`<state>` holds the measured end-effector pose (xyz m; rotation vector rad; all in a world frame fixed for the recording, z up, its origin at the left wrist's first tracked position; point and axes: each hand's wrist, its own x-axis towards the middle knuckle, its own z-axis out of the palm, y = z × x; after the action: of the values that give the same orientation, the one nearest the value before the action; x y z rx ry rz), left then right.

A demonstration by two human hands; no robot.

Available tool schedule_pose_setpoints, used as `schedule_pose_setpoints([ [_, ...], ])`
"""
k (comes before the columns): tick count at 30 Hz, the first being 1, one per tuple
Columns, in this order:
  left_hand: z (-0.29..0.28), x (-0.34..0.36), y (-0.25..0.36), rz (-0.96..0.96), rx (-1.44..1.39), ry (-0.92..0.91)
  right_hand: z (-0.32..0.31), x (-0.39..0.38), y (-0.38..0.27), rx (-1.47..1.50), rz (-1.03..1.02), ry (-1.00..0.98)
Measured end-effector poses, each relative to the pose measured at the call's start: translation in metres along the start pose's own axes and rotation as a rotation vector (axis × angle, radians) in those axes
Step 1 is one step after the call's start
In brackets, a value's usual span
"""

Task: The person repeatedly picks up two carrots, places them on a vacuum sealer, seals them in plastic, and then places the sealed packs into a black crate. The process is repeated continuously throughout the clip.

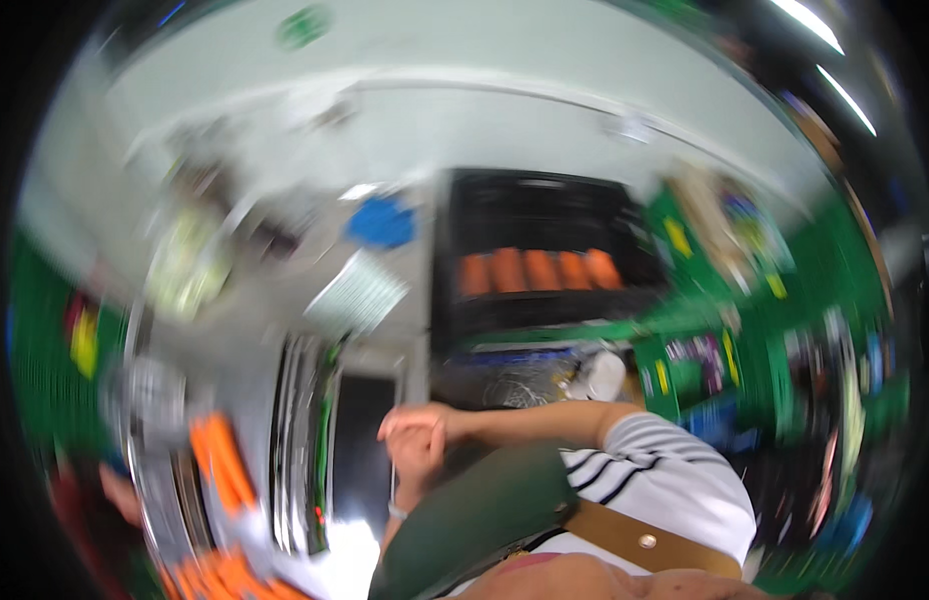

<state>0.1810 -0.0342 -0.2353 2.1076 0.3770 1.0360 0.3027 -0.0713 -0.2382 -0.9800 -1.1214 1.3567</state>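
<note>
My left hand (418, 463) and my right hand (432, 420) meet in front of my dark green apron (485, 505). They touch each other, with the right hand above the left. Motion smears the fingers, and I cannot make out anything held between them. Just beyond and to the left of the hands lies a dark flat panel (361, 430) in a pale metal frame. A printed paper sheet (357, 293) rests on the grey worktop (270, 325) farther off, close to a crumpled blue item (383, 221).
A black crate (545, 205) holds several orange packs (541, 271). More orange packs (222, 462) lie at the lower left. Green crates (685, 355) stand on the right. A pale green bagged item (190, 260) sits at the back left. Another person's hand (122, 494) shows at the left edge.
</note>
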Motion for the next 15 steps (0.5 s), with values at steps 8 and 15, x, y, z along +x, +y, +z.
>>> schedule_pose_setpoints([
  [8,-0.142,-0.048,0.003,-0.52,0.408,0.202,-0.023,0.12,-0.015,-0.762,0.018,0.051],
  [15,-0.267,-0.129,-0.077,-1.011,0.794,0.957,0.025,0.269,-0.005,-0.677,-0.098,-0.244],
])
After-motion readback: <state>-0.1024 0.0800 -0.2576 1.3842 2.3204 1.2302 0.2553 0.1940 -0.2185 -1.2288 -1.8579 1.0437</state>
